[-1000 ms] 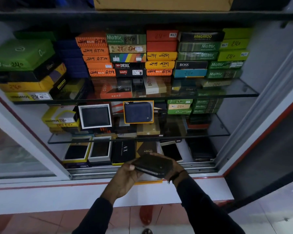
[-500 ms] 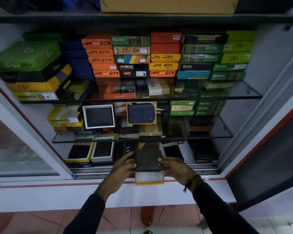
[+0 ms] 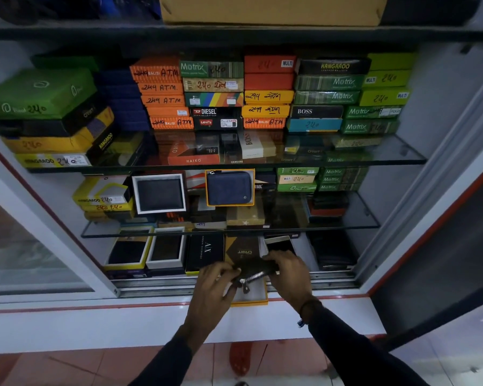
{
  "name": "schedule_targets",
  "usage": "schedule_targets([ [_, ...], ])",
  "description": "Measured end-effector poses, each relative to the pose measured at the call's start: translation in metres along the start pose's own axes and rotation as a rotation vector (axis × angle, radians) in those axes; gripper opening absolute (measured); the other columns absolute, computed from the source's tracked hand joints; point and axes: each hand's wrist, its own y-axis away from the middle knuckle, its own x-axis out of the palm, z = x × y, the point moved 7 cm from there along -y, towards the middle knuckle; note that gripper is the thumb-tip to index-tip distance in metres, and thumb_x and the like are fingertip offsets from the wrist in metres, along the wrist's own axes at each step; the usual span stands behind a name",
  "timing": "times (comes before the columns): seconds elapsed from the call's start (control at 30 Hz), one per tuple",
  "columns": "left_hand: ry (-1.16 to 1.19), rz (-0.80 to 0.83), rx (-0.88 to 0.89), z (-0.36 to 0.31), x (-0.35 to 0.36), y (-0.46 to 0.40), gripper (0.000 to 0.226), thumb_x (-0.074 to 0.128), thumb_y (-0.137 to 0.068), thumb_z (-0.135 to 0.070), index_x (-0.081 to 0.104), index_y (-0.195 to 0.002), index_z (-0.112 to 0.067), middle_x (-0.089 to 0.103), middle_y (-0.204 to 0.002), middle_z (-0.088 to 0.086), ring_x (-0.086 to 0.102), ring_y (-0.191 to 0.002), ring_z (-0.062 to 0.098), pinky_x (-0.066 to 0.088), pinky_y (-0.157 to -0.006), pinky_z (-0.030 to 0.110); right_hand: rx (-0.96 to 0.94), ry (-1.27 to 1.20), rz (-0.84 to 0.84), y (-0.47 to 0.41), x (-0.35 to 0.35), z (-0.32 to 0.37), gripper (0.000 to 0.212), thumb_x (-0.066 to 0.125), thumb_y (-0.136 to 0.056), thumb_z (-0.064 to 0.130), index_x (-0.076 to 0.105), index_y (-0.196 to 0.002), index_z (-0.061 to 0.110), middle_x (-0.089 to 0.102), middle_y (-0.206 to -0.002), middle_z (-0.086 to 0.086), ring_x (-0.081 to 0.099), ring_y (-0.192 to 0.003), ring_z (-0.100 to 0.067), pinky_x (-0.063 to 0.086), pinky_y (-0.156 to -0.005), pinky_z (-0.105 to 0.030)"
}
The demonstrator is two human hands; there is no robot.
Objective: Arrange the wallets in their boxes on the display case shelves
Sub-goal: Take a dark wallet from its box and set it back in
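dark zip wallet (image 3: 258, 270) in both hands

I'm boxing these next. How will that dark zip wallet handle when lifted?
The wallet probably flexes slightly; both hands pinch its ends. Its zip pull dangles and may snag the open box rim. Likely light.

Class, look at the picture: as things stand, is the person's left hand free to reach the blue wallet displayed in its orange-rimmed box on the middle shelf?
Probably not yet: the left hand shares the dark zip wallet with the right hand. The blue wallet itself looks unobstructed.
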Motion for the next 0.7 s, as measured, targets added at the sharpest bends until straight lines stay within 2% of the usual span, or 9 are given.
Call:
schedule_targets([
  [0.1, 0.47, 0.071, -0.513, 0.034, 0.016, 0.003, 0.049, 0.083, -0.079, -0.015, 0.065, -0.124, -0.023, 0.068, -0.11, -0.007, 0.067, -0.098, 0.009, 0.059, -0.074, 0.023, 0.266, -0.324, 0.17, -0.006, 0.009, -0.017, 0.028, 0.067, -0.082, 0.016, 0.074, -0.108, 0.025, 0.074, -0.098, 0.005, 0.067, -0.093, -0.015, 0.056, -0.081, -0.025],
  [0.17, 0.664, 0.016, -0.776, 0.053, 0.026, 0.008, 0.042, 0.081, -0.081, -0.012, 0.064, -0.119, -0.02, 0.074, -0.097, 0.0, 0.071, -0.096, 0.015, 0.061, -0.074, 0.028, 0.452, -0.588, 0.239, -0.008, 0.021, -0.026, 0.017, 0.066, -0.086, 0.009, 0.077, -0.096, 0.015, 0.073, -0.089, -0.001, 0.067, -0.09, -0.018, 0.053, -0.073, -0.017],
  [0.2, 0.669, 0.013, -0.838, 0.059, 0.032, 0.008, 0.034, 0.08, -0.082, -0.012, 0.066, -0.113, -0.017, 0.075, -0.091, 0.003, 0.073, -0.094, 0.021, 0.062, -0.074, 0.031, 0.518, -0.655, 0.271, -0.006, 0.027, -0.028, 0.011, 0.068, -0.086, 0.008, 0.077, -0.089, 0.012, 0.072, -0.085, -0.003, 0.067, -0.089, -0.02, 0.055, -0.073, -0.019],
  [0.3, 0.54, 0.132, -0.871, 0.06, 0.045, 0.005, 0.018, 0.079, -0.084, -0.018, 0.066, -0.097, -0.018, 0.072, -0.084, -0.006, 0.073, -0.086, 0.017, 0.056, -0.059, 0.013, 0.592, -0.636, 0.335, -0.002, 0.044, -0.031, 0.004, 0.077, -0.081, 0.013, 0.076, -0.08, 0.009, 0.073, -0.079, -0.003, 0.071, -0.082, -0.019, 0.06, -0.087, -0.036],
  [0.43, 0.31, 0.221, -0.817, 0.055, 0.055, 0.001, 0.009, 0.075, -0.087, -0.023, 0.075, -0.094, -0.016, 0.071, -0.083, -0.007, 0.063, -0.073, 0.004, 0.043, -0.052, 0.003, 0.632, -0.574, 0.316, 0.009, 0.053, -0.035, 0.012, 0.083, -0.075, 0.019, 0.074, -0.068, 0.014, 0.079, -0.085, -0.01, 0.076, -0.085, -0.025, 0.061, -0.086, -0.044],
  [0.5, 0.191, 0.223, -0.793, 0.056, 0.053, -0.001, 0.009, 0.075, -0.087, -0.021, 0.074, -0.078, -0.017, 0.069, -0.074, -0.008, 0.065, -0.068, 0.005, 0.037, -0.052, 0.003, 0.66, -0.565, 0.283, 0.011, 0.055, -0.036, 0.016, 0.088, -0.068, 0.021, 0.073, -0.067, 0.014, 0.079, -0.087, -0.012, 0.076, -0.086, -0.026, 0.061, -0.085, -0.045],
  [0.57, 0.139, 0.218, -0.818, 0.059, 0.053, 0.003, 0.013, 0.075, -0.086, -0.018, 0.071, -0.074, -0.018, 0.065, -0.072, -0.009, 0.071, -0.075, 0.013, 0.034, -0.056, 0.005, 0.661, -0.526, 0.306, 0.011, 0.059, -0.034, 0.025, 0.09, -0.065, 0.024, 0.075, -0.078, 0.009, 0.078, -0.09, -0.009, 0.075, -0.087, -0.023, 0.061, -0.085, -0.041],
  [0.63, 0.117, 0.183, -0.839, 0.062, 0.05, 0.005, 0.006, 0.075, -0.087, -0.021, 0.071, -0.085, -0.017, 0.069, -0.084, -0.003, 0.072, -0.086, 0.02, 0.044, -0.062, 0.011, 0.639, -0.418, 0.325, 0.012, 0.061, -0.031, 0.027, 0.089, -0.067, 0.028, 0.075, -0.083, 0.012, 0.078, -0.093, -0.004, 0.074, -0.09, -0.019, 0.061, -0.086, -0.036],
  [0.7, 0.112, 0.182, -0.904, 0.066, 0.053, 0.008, 0.022, 0.075, -0.086, -0.023, 0.07, -0.104, -0.011, 0.071, -0.103, 0.006, 0.069, -0.097, 0.025, 0.054, -0.071, 0.024, 0.645, -0.366, 0.311, 0.013, 0.061, -0.028, 0.025, 0.087, -0.069, 0.031, 0.073, -0.082, 0.016, 0.077, -0.094, -0.003, 0.073, -0.092, -0.019, 0.06, -0.086, -0.034],
])
